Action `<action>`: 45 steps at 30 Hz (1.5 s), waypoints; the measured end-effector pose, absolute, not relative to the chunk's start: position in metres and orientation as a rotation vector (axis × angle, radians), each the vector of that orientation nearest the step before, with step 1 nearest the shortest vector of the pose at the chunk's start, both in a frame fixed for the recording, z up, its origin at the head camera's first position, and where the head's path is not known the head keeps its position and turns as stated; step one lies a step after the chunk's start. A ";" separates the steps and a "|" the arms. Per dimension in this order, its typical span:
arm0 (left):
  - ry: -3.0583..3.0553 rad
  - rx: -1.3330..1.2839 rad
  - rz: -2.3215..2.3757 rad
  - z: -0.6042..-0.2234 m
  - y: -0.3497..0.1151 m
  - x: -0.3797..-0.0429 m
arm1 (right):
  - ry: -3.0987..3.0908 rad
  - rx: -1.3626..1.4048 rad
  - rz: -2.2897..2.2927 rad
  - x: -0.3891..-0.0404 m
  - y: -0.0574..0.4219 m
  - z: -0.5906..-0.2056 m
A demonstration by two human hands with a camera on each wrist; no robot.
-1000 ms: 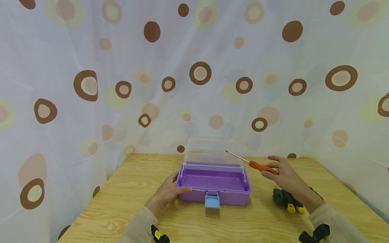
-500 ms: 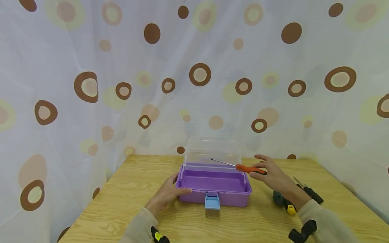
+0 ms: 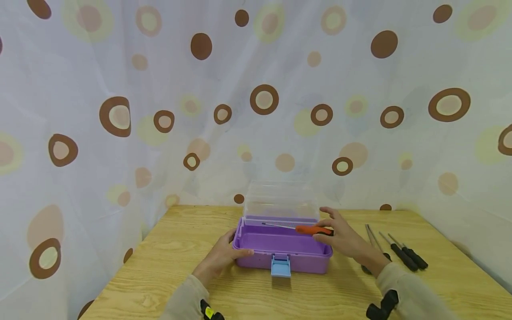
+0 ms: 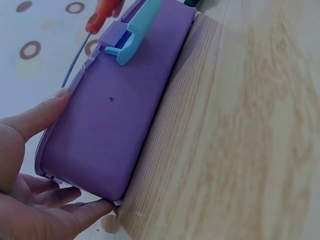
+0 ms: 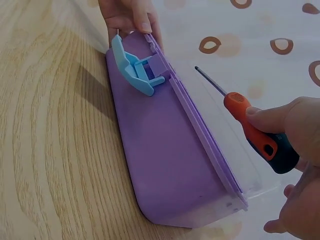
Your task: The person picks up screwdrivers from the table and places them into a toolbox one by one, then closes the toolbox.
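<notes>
A purple toolbox [image 3: 264, 259] stands on the table with its clear lid [image 3: 282, 200] raised at the back and its pale blue latch [image 3: 281, 266] hanging down in front. At its left end, my left hand [image 3: 219, 257] grips it, thumb on the front rim and fingers against the end wall [image 4: 37, 200]. My right hand [image 3: 344, 235] pinches the orange and black handle of a screwdriver [image 3: 310, 230] over the right side of the box. The screwdriver's shaft points left across the opening. In the right wrist view, the thumb presses on the screwdriver's handle [image 5: 240, 107].
To the right of the box lie several more screwdrivers [image 3: 404, 257] with dark handles, some partly hidden behind my right forearm. Behind the wooden table [image 3: 172, 235] hangs a white curtain [image 3: 224, 66] with brown and beige spots.
My right hand has carried the screwdriver left and down, from right of the box to over its opening. The dark-handled screwdrivers have come more into view. My left hand stays on the box.
</notes>
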State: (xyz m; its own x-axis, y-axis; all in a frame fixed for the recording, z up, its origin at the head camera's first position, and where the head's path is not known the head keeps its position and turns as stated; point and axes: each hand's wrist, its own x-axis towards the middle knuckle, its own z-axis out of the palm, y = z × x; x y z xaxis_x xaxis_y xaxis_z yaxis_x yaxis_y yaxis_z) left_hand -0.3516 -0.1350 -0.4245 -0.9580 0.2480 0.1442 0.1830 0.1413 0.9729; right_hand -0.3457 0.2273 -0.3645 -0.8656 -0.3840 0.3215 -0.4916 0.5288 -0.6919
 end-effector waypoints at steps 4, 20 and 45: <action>2.360 0.440 1.969 -0.426 -0.135 -0.352 | -2.634 0.789 1.235 -0.350 0.222 -0.369; 2.335 0.422 1.972 -0.426 -0.135 -0.350 | -2.664 0.928 1.219 -0.348 0.211 -0.375; 2.359 0.403 1.960 -0.424 -0.133 -0.350 | -2.730 0.783 1.156 -0.345 0.225 -0.362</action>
